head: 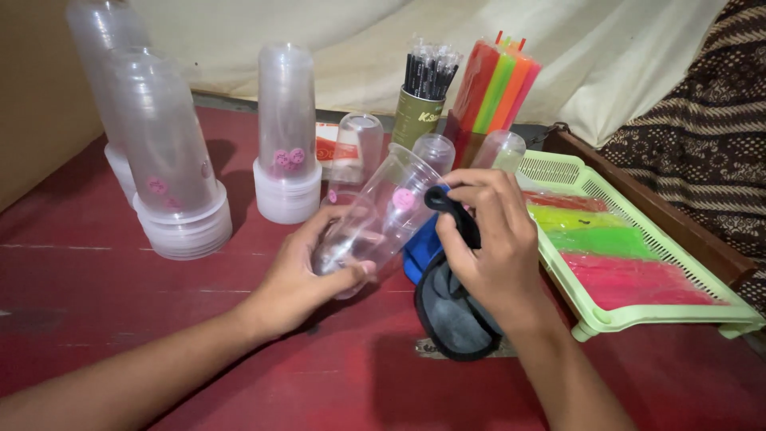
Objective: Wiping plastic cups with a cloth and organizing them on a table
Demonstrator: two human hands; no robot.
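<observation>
My left hand (pixel 307 275) grips the base of a clear plastic cup (pixel 381 214) with a pink round mark, tilted so its mouth points up and to the right. At the cup's rim my right hand (pixel 488 243) pinches a black strap-like piece (pixel 452 209) of a dark object (pixel 451 315) that lies under my wrist on the red table (pixel 96 271). A blue item (pixel 420 251) sits just behind the cup, between the two hands.
Tall stacks of upside-down clear cups (pixel 171 172) (pixel 286 132) stand at the back left, single upturned cups (pixel 357 148) behind my hands. A green can of wrapped black straws (pixel 424 100) and a bundle of coloured tubes (pixel 499 88) stand at the back. A light-green tray (pixel 638 315) with coloured packets is at the right.
</observation>
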